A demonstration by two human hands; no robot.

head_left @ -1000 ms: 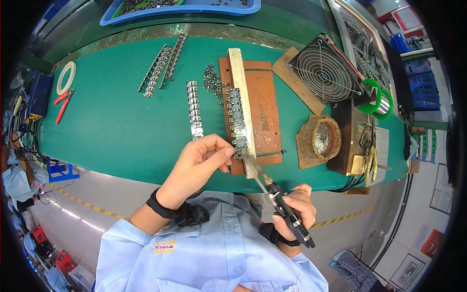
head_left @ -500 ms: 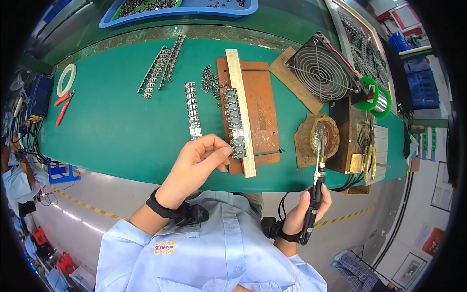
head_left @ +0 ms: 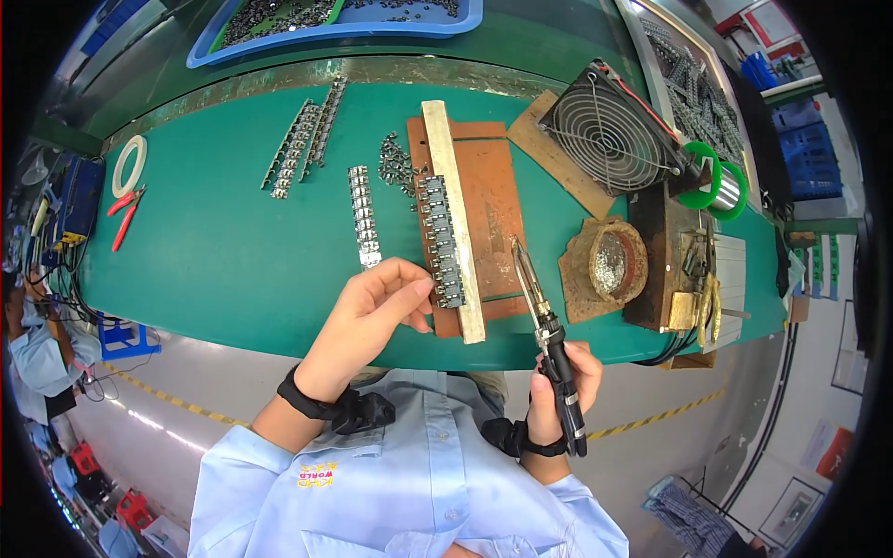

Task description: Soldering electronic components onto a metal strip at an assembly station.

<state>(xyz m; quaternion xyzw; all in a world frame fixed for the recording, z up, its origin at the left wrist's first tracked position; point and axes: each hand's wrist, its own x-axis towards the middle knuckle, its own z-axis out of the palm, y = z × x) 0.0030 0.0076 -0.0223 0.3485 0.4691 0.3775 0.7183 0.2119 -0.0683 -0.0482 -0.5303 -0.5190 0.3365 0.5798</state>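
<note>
My right hand (head_left: 563,391) is wrapped round the black handle of a soldering iron (head_left: 551,344), whose long forked metal tip points over the reddish-brown board (head_left: 493,205). Along the pale bar (head_left: 451,186) on that board runs a strip of small black components (head_left: 441,242) with metal legs. At the near end of this strip, the thumb and forefinger of my left hand (head_left: 377,312) are pinched together on its edge. Just left of the board lie another strip of metal parts (head_left: 364,219) and a loose pile of small parts (head_left: 395,166).
Right of the board stand a round crusted pot (head_left: 609,260), a fan (head_left: 609,135) and a green solder spool (head_left: 716,184). Further left lie more strips (head_left: 296,144), red-handled cutters (head_left: 126,219) and a tape roll (head_left: 129,165). A blue tray (head_left: 372,35) sits behind.
My right hand has brought the soldering iron leftward, its tip moving from inside the pot to above the brown board. My left hand stays at the strip's near end.
</note>
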